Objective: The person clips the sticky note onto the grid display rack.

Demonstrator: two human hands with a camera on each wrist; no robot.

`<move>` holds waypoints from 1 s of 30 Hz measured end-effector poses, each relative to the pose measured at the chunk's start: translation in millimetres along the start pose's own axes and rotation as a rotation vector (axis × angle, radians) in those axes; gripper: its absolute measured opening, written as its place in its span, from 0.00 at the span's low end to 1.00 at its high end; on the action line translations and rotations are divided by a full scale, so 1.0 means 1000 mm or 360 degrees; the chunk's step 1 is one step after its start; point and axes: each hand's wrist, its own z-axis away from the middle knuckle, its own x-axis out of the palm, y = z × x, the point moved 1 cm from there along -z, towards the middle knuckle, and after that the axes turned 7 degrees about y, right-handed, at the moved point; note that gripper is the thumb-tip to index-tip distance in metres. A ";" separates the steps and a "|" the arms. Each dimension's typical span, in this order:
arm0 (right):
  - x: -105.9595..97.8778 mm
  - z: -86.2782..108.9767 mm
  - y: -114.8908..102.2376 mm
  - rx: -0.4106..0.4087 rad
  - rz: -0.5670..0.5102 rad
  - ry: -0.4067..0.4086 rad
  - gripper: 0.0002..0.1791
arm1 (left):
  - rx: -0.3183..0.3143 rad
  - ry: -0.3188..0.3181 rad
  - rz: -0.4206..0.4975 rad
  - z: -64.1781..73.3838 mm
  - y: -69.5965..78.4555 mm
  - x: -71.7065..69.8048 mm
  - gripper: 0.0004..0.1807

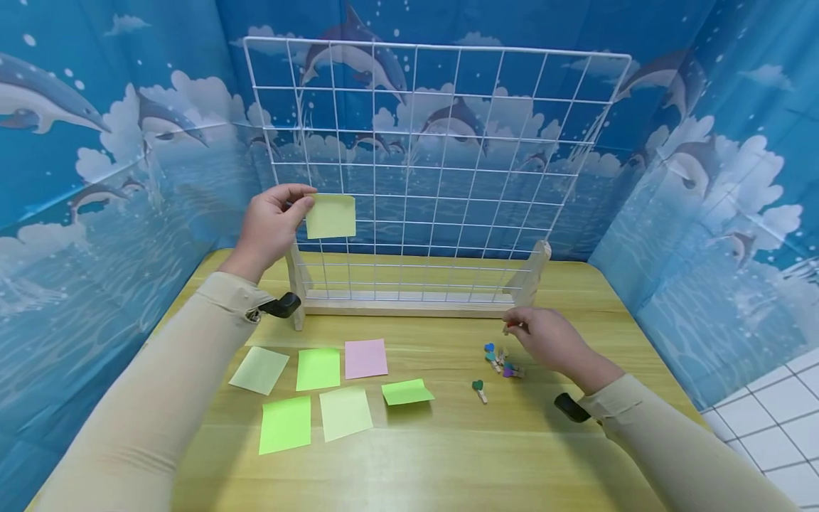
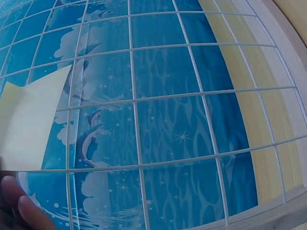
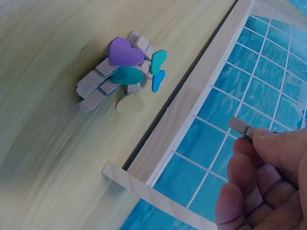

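My left hand (image 1: pixel 271 224) pinches a pale yellow sticky note (image 1: pixel 330 216) by its left edge, against the left part of the white wire grid (image 1: pixel 435 163). The same note (image 2: pixel 31 122) shows at the left of the left wrist view, in front of the wires. In my right hand (image 1: pixel 553 341) a small wooden clothespin (image 3: pixel 241 127) is pinched between thumb and fingers, above the table; a bit of red shows at its held end. Near that hand lies a pile of clothespins with coloured hearts, among them a purple heart (image 3: pixel 125 51). A clothespin with a green heart (image 1: pixel 478 387) lies apart.
Several sticky notes lie on the wooden table (image 1: pixel 448 455) at the left and middle, among them a pink note (image 1: pixel 366 358) and a curled green note (image 1: pixel 407 392). The grid stands in a wooden base (image 1: pixel 409 307). Dolphin-print curtains (image 1: pixel 173 163) enclose the table.
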 end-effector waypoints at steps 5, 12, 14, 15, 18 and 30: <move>-0.003 0.000 -0.007 -0.0018 -0.0012 0.0006 0.08 | 0.0002 0.0013 -0.0010 -0.002 -0.001 0.003 0.20; -0.008 0.000 -0.018 -0.0062 -0.0014 0.0022 0.07 | 0.0022 -0.0001 -0.0088 -0.003 0.002 0.008 0.19; -0.009 -0.001 -0.020 -0.0063 -0.0017 0.0023 0.06 | 0.0024 -0.0006 -0.0101 -0.003 0.003 0.009 0.19; -0.009 -0.001 -0.021 -0.0068 -0.0019 0.0022 0.06 | 0.0030 -0.0006 -0.0109 -0.003 0.004 0.010 0.19; -0.010 -0.001 -0.022 -0.0064 -0.0033 0.0018 0.06 | 0.0048 0.0001 -0.0121 -0.003 0.005 0.011 0.19; -0.016 -0.002 -0.035 -0.0153 -0.0042 0.0043 0.06 | 0.0095 -0.0049 -0.0243 -0.004 0.008 0.012 0.20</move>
